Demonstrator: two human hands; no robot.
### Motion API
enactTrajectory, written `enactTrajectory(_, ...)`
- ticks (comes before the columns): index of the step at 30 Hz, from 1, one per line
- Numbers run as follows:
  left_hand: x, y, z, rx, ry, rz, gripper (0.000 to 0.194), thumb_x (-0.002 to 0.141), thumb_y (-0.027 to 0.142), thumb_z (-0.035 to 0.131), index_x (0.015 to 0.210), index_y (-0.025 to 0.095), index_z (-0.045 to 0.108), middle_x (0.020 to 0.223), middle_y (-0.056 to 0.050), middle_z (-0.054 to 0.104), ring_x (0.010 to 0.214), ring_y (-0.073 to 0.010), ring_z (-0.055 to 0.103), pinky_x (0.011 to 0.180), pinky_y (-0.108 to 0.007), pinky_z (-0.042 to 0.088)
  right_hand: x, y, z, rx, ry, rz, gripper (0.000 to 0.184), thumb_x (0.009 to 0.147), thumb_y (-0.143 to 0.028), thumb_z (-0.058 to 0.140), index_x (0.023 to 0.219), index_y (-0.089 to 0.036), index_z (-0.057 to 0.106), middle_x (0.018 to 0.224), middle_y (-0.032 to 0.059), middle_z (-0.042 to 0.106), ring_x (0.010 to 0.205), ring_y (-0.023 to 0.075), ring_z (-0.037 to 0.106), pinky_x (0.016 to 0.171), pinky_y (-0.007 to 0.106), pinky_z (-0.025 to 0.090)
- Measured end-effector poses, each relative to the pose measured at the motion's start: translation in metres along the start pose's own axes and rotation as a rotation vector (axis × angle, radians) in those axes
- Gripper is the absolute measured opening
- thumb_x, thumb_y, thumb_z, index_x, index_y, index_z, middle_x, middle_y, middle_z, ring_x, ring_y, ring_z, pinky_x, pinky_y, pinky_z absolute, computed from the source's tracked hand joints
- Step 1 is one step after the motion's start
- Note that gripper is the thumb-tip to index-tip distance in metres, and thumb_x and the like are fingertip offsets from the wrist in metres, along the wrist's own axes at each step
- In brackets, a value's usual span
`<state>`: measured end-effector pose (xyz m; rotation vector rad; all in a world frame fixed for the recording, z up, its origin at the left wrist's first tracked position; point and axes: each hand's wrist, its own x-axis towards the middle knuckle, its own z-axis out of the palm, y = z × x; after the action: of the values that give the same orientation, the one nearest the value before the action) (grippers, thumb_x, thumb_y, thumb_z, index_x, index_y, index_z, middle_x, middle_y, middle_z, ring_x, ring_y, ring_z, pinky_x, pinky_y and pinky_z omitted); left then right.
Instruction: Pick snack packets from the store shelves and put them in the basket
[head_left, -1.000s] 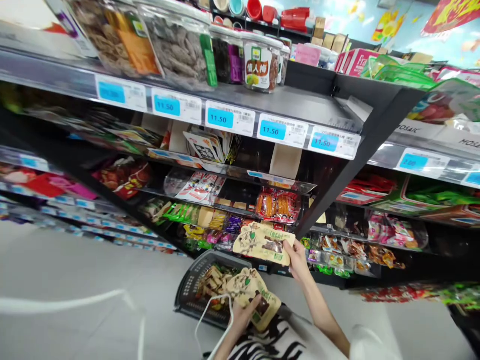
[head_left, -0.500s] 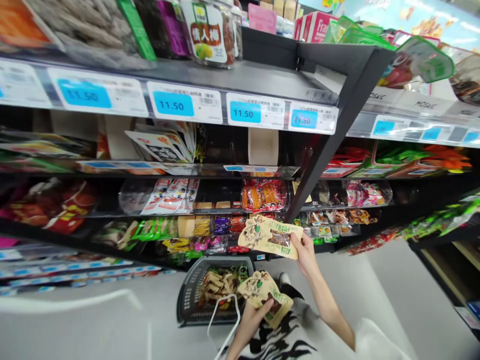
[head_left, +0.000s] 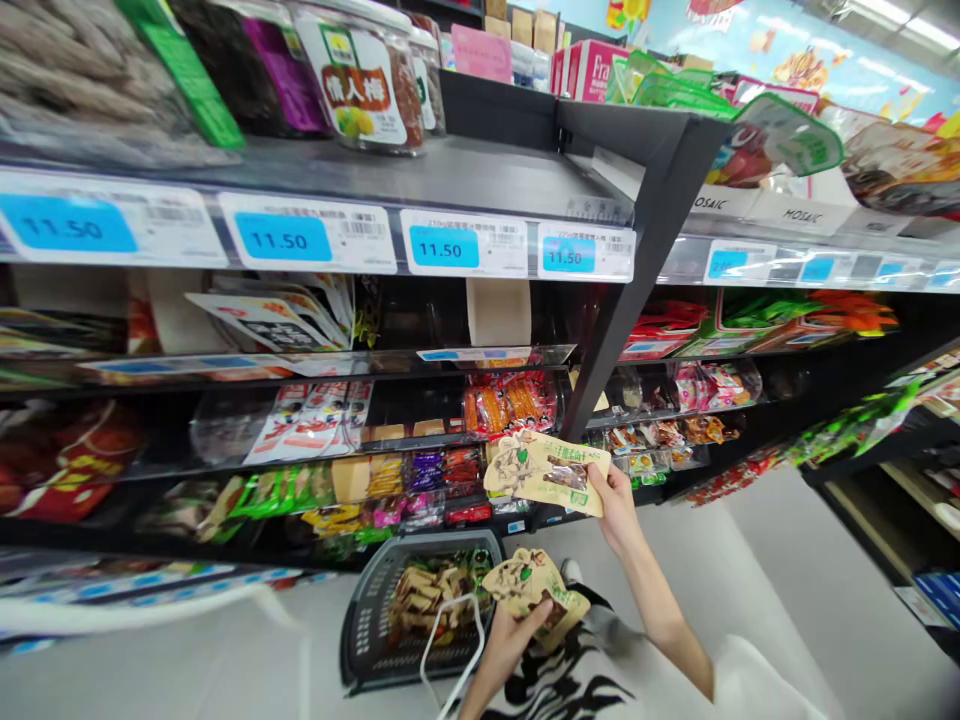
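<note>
In my right hand point(head_left: 616, 500) is a tan snack bag point(head_left: 541, 468) with green lettering and a small clear window, pinched at its right end. It is raised in front of the lower shelves. Lower down, my left hand point(head_left: 510, 640) grips a second tan snack bag point(head_left: 534, 585) with a similar printed picture; the thumb lies across its front. Just left of that hand stands a dark grey shopping basket point(head_left: 367, 610) on the floor, with tan and green packets inside. A white handle point(head_left: 426, 655) rises from the basket's side near my left wrist.
Black shelves point(head_left: 495, 170) with price labels run across the front, holding plastic jars point(head_left: 367, 85) and bagged snacks. A dark upright post point(head_left: 622, 300) divides them. Bright packets point(head_left: 289, 487) fill the low bins. Another shelf unit point(head_left: 885, 520) stands at right.
The camera view has shifted, so the shelves appear further left and lower. Both hands keep their bags in nearly the same places.
</note>
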<state>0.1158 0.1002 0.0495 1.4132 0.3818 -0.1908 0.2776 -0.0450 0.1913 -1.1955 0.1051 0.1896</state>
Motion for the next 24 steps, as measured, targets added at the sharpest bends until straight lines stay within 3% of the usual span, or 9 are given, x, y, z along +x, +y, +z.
enactTrajectory(4,0.000,0.009,-0.001,0.074,-0.014,0.026,0.031,0.068,0.053,0.077,0.087,0.028,0.078,0.098,-0.010,0.078,0.114,-0.0408,0.065,0.111,-0.050,0.042,0.007,-0.003,-0.002,0.037,0.004,-0.002,0.045,0.069,-0.050,0.084,0.099,-0.019,0.073,0.085,0.0050,0.077,0.078,0.0245,0.072,0.067,0.034,0.059)
enactTrajectory(7,0.002,0.029,0.001,0.056,0.074,0.017,0.050,0.061,0.051,0.082,0.101,0.021,0.076,0.098,-0.012,0.077,0.121,-0.0422,0.059,0.114,-0.053,0.037,0.012,-0.005,-0.005,0.052,0.008,0.000,0.042,0.069,-0.049,0.085,0.095,-0.018,0.074,0.083,0.0049,0.077,0.077,0.0242,0.072,0.065,0.033,0.059)
enactTrajectory(9,0.004,0.049,0.002,0.017,0.061,0.024,0.058,0.059,0.047,0.084,0.109,0.019,0.073,0.098,-0.012,0.077,0.123,-0.0416,0.058,0.115,-0.053,0.037,0.014,-0.007,-0.008,0.056,0.013,-0.002,0.040,0.070,-0.049,0.084,0.094,-0.018,0.075,0.083,0.0050,0.077,0.075,0.0234,0.071,0.064,0.032,0.058)
enactTrajectory(12,0.012,0.077,0.005,-0.063,-0.071,0.058,0.057,0.063,0.042,0.084,0.113,0.020,0.071,0.098,-0.010,0.077,0.114,-0.0375,0.065,0.109,-0.049,0.044,0.015,-0.011,-0.014,0.046,0.022,-0.005,0.037,0.071,-0.049,0.083,0.091,-0.018,0.075,0.082,0.0047,0.076,0.072,0.0220,0.070,0.062,0.030,0.056)
enactTrajectory(15,0.023,0.096,0.011,-0.149,-0.041,0.079,0.065,0.055,0.043,0.086,0.113,0.018,0.069,0.093,-0.009,0.078,0.099,-0.0367,0.071,0.096,-0.047,0.054,0.016,-0.015,-0.021,0.028,0.038,-0.012,0.036,0.069,-0.047,0.085,0.087,-0.018,0.076,0.079,0.0044,0.076,0.068,0.0207,0.068,0.059,0.029,0.054)
enactTrajectory(18,0.036,0.101,0.022,-0.177,0.009,0.129,0.072,0.052,0.044,0.087,0.115,0.015,0.068,0.091,-0.010,0.078,0.095,-0.0372,0.072,0.090,-0.046,0.058,0.019,-0.021,-0.029,0.031,0.061,-0.029,0.036,0.067,-0.048,0.086,0.086,-0.018,0.077,0.078,0.0042,0.076,0.066,0.0201,0.067,0.058,0.029,0.053)
enactTrajectory(24,0.052,0.093,0.049,-0.004,0.043,0.320,0.063,0.064,0.049,0.080,0.115,0.014,0.068,0.096,-0.013,0.078,0.100,-0.0354,0.072,0.092,-0.044,0.059,0.024,-0.037,-0.052,0.036,0.123,-0.085,0.035,0.068,-0.048,0.085,0.080,-0.017,0.078,0.071,0.0028,0.073,0.057,0.0154,0.062,0.052,0.025,0.048)
